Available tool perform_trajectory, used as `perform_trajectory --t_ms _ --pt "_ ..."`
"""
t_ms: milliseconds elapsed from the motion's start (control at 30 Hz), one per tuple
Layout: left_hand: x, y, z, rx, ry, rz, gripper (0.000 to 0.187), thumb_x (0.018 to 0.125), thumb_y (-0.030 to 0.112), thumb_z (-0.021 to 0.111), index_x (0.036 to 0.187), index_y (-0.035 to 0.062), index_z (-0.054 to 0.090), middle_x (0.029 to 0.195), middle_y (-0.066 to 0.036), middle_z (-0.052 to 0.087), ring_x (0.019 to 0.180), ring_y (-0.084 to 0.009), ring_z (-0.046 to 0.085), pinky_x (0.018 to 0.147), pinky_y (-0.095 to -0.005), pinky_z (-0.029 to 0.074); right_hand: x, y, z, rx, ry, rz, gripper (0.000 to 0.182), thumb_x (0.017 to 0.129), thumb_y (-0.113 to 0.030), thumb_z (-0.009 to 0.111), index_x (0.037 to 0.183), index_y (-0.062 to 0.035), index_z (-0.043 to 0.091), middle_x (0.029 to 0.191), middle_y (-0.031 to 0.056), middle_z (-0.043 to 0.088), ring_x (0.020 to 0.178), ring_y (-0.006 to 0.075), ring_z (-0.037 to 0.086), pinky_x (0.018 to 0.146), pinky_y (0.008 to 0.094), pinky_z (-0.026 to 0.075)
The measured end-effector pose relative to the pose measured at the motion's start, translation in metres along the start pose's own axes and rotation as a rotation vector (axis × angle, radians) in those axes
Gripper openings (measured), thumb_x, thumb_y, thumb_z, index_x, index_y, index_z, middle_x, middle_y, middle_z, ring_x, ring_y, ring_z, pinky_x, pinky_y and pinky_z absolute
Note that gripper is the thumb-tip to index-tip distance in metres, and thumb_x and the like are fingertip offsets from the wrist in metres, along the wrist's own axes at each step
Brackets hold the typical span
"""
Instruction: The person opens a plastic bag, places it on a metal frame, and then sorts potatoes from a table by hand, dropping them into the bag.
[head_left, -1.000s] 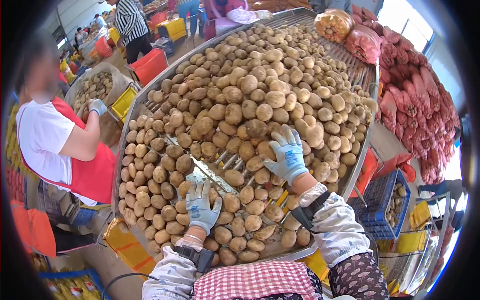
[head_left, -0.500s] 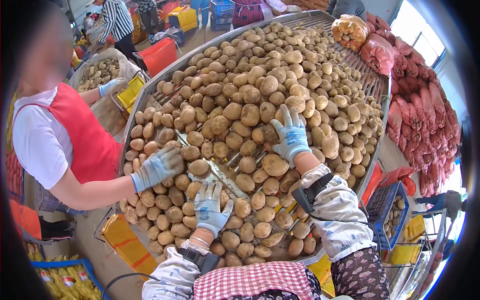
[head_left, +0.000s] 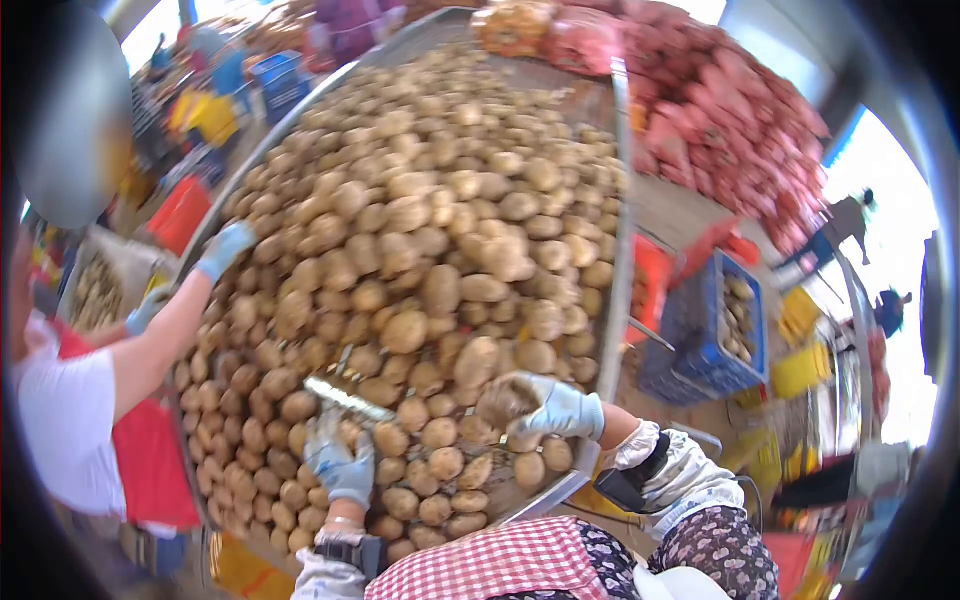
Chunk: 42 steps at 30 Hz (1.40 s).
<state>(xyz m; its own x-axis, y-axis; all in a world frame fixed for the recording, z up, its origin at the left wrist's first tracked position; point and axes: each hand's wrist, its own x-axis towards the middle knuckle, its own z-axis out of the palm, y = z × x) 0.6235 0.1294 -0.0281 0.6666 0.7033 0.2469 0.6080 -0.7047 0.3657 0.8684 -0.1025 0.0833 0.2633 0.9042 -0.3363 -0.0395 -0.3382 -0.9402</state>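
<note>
Potatoes point(head_left: 404, 332) lie heaped on a metal-rimmed sorting table point(head_left: 622, 200). My right hand point(head_left: 560, 410), in a white and blue glove, is closed on a brown potato point(head_left: 507, 400) near the table's right front edge. In a matching glove, my left hand point(head_left: 340, 462) rests on potatoes at the near side, fingers stretched out and a little blurred. Just beyond those fingertips a shiny metal strip point(head_left: 348, 398) shows among the potatoes.
Across the left edge a co-worker in a red apron point(head_left: 150, 460) reaches over the heap with a gloved hand point(head_left: 226, 250). A blue crate point(head_left: 690, 350) with potatoes stands right of the table, beside a red container point(head_left: 648, 285). Red mesh sacks point(head_left: 720, 130) are piled behind.
My view has swung right. My right hand has come off the heap towards the near right edge and now grips a potato. The co-worker's hand has moved farther up the table.
</note>
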Motion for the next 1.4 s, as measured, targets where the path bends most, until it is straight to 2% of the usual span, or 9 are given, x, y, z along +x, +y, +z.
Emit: perform_trajectory --t_ms 200,267,333,400,567,800,1133,1233,1400 --pt "-0.002 0.002 0.003 0.006 0.017 0.004 0.055 0.083 0.026 0.060 0.132 0.0043 0.047 0.132 -0.015 0.050 0.128 -0.0361 0.037 0.107 -0.0451 0.027 -0.161 0.075 -0.110 0.084 0.244 0.131 0.050 0.078 -0.024 0.072 0.122 -0.0058 0.056 0.110 0.0035 0.062 0.100 0.0157 0.056 0.088 0.0336 0.046" --pt "-0.003 0.003 0.002 0.031 0.012 -0.011 0.052 0.085 0.024 0.058 0.132 0.0037 0.047 0.132 -0.016 0.050 0.127 -0.0364 0.038 0.106 -0.0443 0.029 -0.214 0.088 -0.156 0.479 1.052 0.138 0.054 0.080 -0.034 0.070 0.125 -0.0107 0.053 0.114 0.0044 0.060 0.101 0.0210 0.057 0.082 0.0365 0.048" --pt "-0.003 0.006 0.001 0.057 0.003 -0.034 0.053 0.085 0.024 0.059 0.132 0.0035 0.047 0.132 -0.016 0.050 0.127 -0.0363 0.039 0.106 -0.0447 0.030 -0.261 0.109 -0.200 0.428 1.444 0.158 0.079 0.083 -0.047 0.065 0.144 -0.0251 0.020 0.140 0.0073 0.037 0.117 0.0307 0.047 0.082 0.0446 0.047" --pt "0.000 0.007 0.002 0.072 -0.008 -0.021 0.053 0.085 0.023 0.058 0.132 0.0035 0.046 0.131 -0.016 0.050 0.126 -0.0361 0.039 0.105 -0.0450 0.030 -0.266 0.110 -0.198 0.435 1.658 0.185 0.072 0.083 -0.042 0.067 0.141 -0.0227 0.029 0.132 0.0073 0.047 0.110 0.0282 0.053 0.080 0.0390 0.048" --pt "-0.006 0.006 0.005 -0.033 -0.023 0.014 0.054 0.088 0.028 0.054 0.136 0.0047 0.043 0.136 -0.021 0.045 0.129 -0.0378 0.037 0.108 -0.0448 0.028 -0.191 0.191 -0.104 -0.005 1.377 -0.061 0.019 0.087 -0.011 0.062 0.105 -0.0053 0.063 0.092 0.0038 0.064 0.085 0.0140 0.060 0.077 0.0280 0.050" --pt "-0.085 0.015 -0.036 0.140 -0.335 0.135 0.076 0.083 0.031 0.058 0.146 0.0053 0.024 0.149 -0.025 0.020 0.136 -0.0442 0.021 0.113 -0.0494 0.016 -0.121 0.115 0.002 -0.790 0.971 -0.199 0.039 0.077 -0.018 0.067 0.112 -0.0039 0.060 0.108 0.0211 0.062 0.103 0.0393 0.057 0.093 0.0441 0.045" --pt "-0.036 -0.041 -0.027 0.388 -0.008 -0.083 0.062 0.089 0.040 0.050 0.143 0.0134 0.036 0.149 -0.019 0.025 0.138 -0.0401 0.017 0.113 -0.0522 0.009 -0.007 0.063 0.062 -0.959 0.623 -0.508 0.058 0.074 -0.021 0.068 0.127 -0.0054 0.050 0.129 0.0185 0.050 0.123 0.0385 0.044 0.104 0.0461 0.034" --pt "-0.042 -0.040 -0.028 0.370 0.068 -0.112 0.064 0.087 0.043 0.051 0.142 0.0134 0.037 0.150 -0.019 0.024 0.139 -0.0396 0.015 0.113 -0.0528 0.007 0.019 0.069 0.104 -1.237 0.151 -0.427 0.066 0.072 -0.033 0.068 0.130 -0.0110 0.047 0.136 0.0216 0.040 0.129 0.0395 0.036 0.106 0.0520 0.028" --pt "-0.110 -0.039 -0.041 0.280 -0.152 -0.149 0.073 0.084 0.046 0.054 0.145 0.0139 0.030 0.152 -0.023 0.014 0.141 -0.0387 0.010 0.113 -0.0530 0.004 0.058 0.037 0.099 -0.973 0.210 -0.709 0.044 0.069 -0.028 0.070 0.108 -0.0107 0.060 0.122 0.0139 0.054 0.118 0.0321 0.049 0.103 0.0488 0.033"
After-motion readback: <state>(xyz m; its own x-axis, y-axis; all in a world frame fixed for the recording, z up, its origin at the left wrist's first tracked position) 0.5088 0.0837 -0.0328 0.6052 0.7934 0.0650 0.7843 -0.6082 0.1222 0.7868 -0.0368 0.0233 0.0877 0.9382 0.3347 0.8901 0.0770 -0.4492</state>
